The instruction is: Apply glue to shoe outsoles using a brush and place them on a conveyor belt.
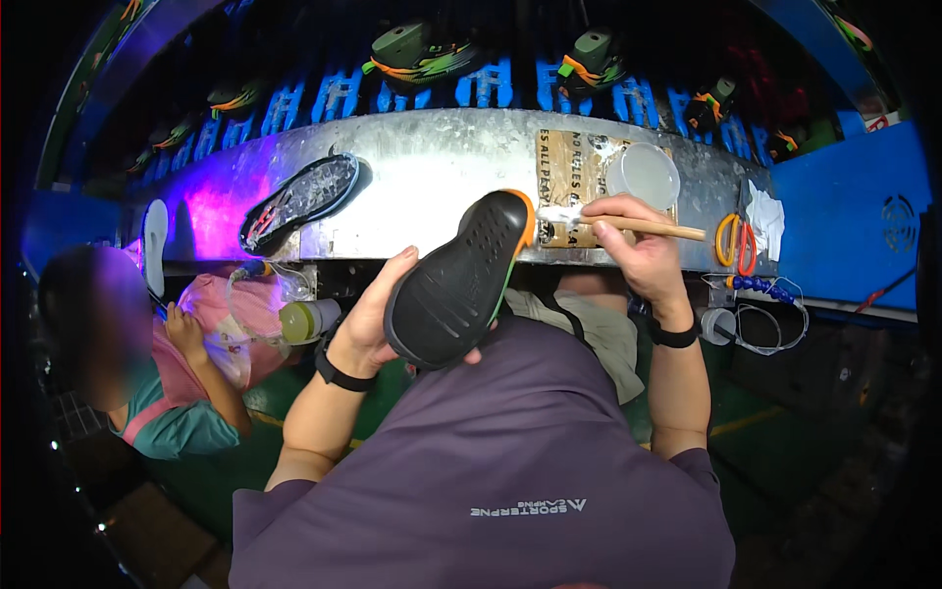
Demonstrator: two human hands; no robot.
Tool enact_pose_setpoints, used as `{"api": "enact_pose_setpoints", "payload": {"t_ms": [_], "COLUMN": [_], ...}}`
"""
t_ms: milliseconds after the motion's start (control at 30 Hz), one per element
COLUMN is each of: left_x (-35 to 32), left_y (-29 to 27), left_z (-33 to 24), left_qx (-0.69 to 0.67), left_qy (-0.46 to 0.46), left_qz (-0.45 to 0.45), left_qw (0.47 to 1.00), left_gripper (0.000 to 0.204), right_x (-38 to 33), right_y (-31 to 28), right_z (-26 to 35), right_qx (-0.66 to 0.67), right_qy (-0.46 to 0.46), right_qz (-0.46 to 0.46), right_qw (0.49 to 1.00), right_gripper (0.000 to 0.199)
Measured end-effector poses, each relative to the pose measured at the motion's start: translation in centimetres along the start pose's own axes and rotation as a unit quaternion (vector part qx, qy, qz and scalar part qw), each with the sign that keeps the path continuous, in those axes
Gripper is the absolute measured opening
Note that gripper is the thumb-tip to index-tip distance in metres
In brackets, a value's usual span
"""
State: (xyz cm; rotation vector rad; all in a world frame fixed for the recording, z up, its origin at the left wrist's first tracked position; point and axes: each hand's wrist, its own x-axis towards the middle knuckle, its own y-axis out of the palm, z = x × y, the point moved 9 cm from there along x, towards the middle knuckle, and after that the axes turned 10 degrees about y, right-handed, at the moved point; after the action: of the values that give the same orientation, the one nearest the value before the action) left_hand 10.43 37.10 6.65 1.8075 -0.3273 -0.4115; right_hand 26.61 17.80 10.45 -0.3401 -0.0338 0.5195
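1. Holding a black shoe sole (459,285) with an orange rim, tread side up, in the left hand (365,324); grip closed around its lower edge from beneath, thumb up along the near side.
2. Tilting the sole so that its toe end rises toward the front edge of the metal counter (432,167), its heel end low over the lap.
3. Pinching a wooden-handled brush (628,225) in the right hand (638,250); grip narrow, fingers wrapped tight round the handle, which sticks out to the right.
4. Resting the whitish bristle end just at the orange toe rim of the sole; touching or only just beside, cannot tell.
5. Wearing a black band on each wrist and a purple shirt below.
6. Lying on the counter to the left, well apart from both hands: a second sole (300,199), dark with a clear tread.
7. Standing behind the right hand on the counter: a round, clear dish (643,175) on a brown card.
8. Lying further right: orange-handled scissors (736,242), beside a crumpled white rag (767,218).
9. Sitting at the left, another person in pink and teal, one hand (182,329) near a clear plastic bag.
10. Showing along the dark shelf behind the counter: a row of green shoes (417,51) with orange trim.
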Motion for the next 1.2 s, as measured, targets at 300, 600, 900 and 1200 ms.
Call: {"api": "enact_pose_setpoints", "payload": {"t_ms": [300, 600, 900, 1200], "left_x": [-0.8, -0.6, -0.9, -1.4], "left_y": [-1.0, -1.2, -1.3, -0.9], "left_z": [-0.7, -1.0, -0.2, 1.4], "left_qx": [0.070, 0.073, 0.018, 0.093], "left_qy": [-0.018, -0.016, 0.002, 0.007], "left_qz": [-0.151, -0.141, -0.133, -0.163], "left_qw": [0.986, 0.987, 0.991, 0.982], "left_gripper": [0.066, 0.065, 0.068, 0.058], "right_x": [1.6, 4.4, 3.3, -1.7], "right_y": [4.3, 5.1, 5.0, 4.2], "right_z": [-3.4, -2.8, -1.4, -3.4], "right_qx": [-0.014, -0.040, -0.073, -0.054], "right_qy": [0.039, -0.022, -0.116, -0.044], "right_qz": [0.104, 0.094, 0.067, -0.004], "right_qw": [0.994, 0.994, 0.988, 0.998], "right_gripper": [0.011, 0.015, 0.011, 0.009]}}
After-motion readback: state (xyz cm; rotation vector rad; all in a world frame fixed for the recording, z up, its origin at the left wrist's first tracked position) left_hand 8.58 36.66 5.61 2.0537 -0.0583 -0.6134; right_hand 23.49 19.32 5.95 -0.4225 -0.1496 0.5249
